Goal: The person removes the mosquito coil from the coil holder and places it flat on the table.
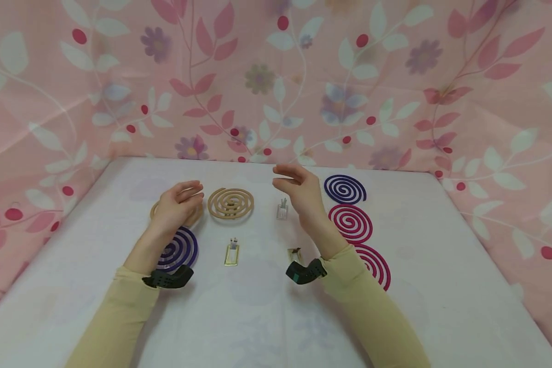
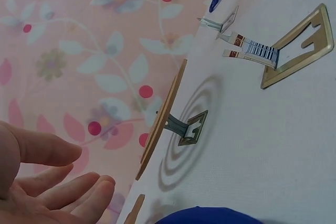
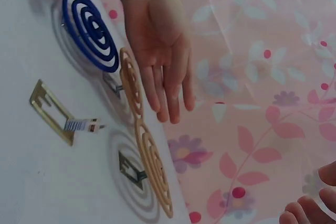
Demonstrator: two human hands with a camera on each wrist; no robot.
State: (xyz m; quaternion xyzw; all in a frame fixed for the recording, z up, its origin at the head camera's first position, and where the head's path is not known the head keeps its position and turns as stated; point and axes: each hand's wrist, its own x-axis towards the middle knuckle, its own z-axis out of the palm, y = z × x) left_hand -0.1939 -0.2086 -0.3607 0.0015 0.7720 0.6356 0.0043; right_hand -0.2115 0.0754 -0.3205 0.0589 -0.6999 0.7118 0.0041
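In the head view my left hand [image 1: 177, 204] hovers over a tan mosquito coil [image 1: 195, 217], fingers loosely bent and holding nothing. A purple-blue coil [image 1: 194, 250] lies nearer, partly behind the left wrist. Beside them a second tan coil [image 1: 232, 201] sits raised on a metal stand, as the left wrist view shows with the coil [image 2: 164, 116] and its stand [image 2: 198, 124]. My right hand [image 1: 303, 191] hangs above the table, empty, with relaxed fingers. Just left of it stands a small silvery coil stand [image 1: 282, 210].
A gold-edged stand [image 1: 232, 254] is mid-table; another stand [image 1: 295, 252] is partly hidden by the right wrist band [image 1: 305, 272]. At right lie a purple coil [image 1: 344, 189], a pink coil [image 1: 350, 223] and another pink coil [image 1: 383, 266], partly covered by the sleeve. A floral curtain [image 1: 257, 76] rises behind.
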